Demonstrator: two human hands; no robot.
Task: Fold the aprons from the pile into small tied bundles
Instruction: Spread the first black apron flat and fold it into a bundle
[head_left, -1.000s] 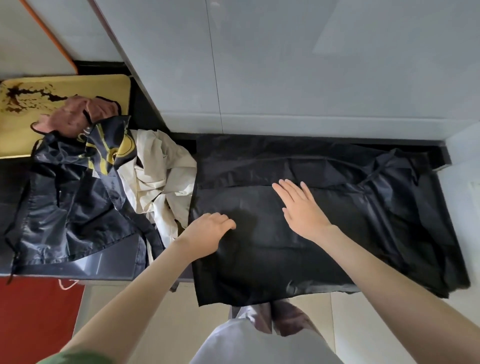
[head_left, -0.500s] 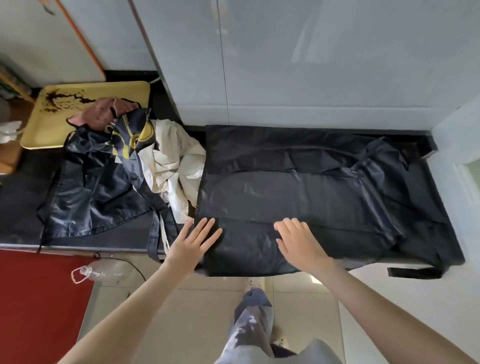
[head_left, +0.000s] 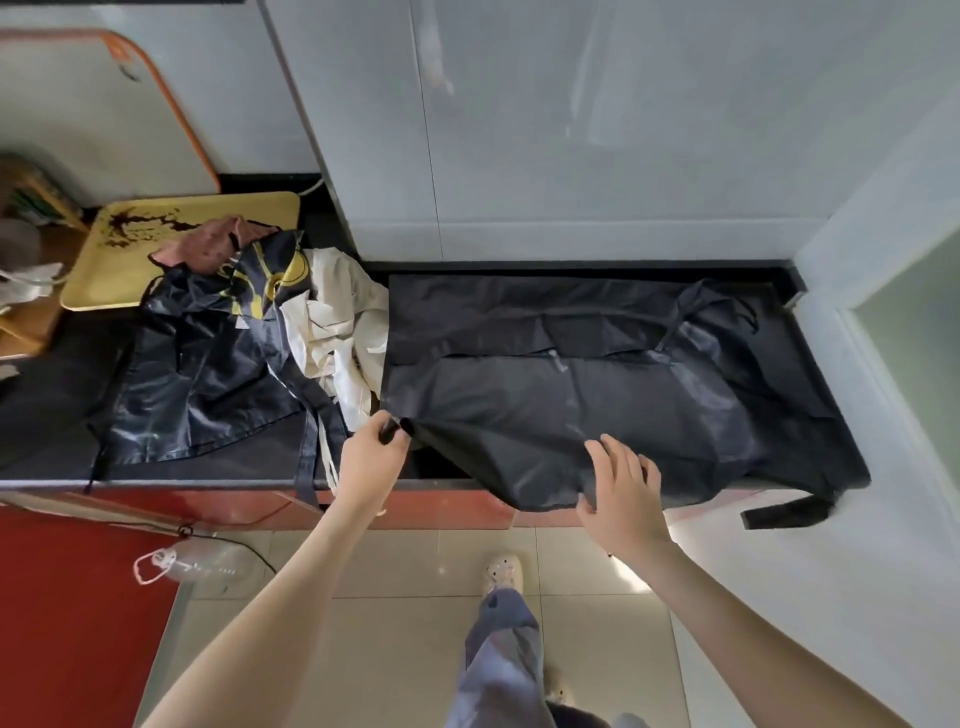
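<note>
A black apron lies spread across the dark counter, with its near edge hanging over the front. My left hand pinches the apron's near left corner and has lifted it off the counter. My right hand grips the near edge of the same apron further right, with fabric bunched under the fingers. A black strap of the apron dangles off the counter at the right. The pile of other aprons sits to the left: a navy one with yellow print, a cream one and a brownish one.
A yellow tray lies at the back left, partly under the pile. Grey wall panels rise behind the counter, and a white wall bounds its right end. Below are red cabinet fronts, a tiled floor, a clear plastic bottle and my feet.
Both hands lay flat on the apron before. They slid to its near edge and now hold it, and the left corner is lifted. The camera pulled back and up.
</note>
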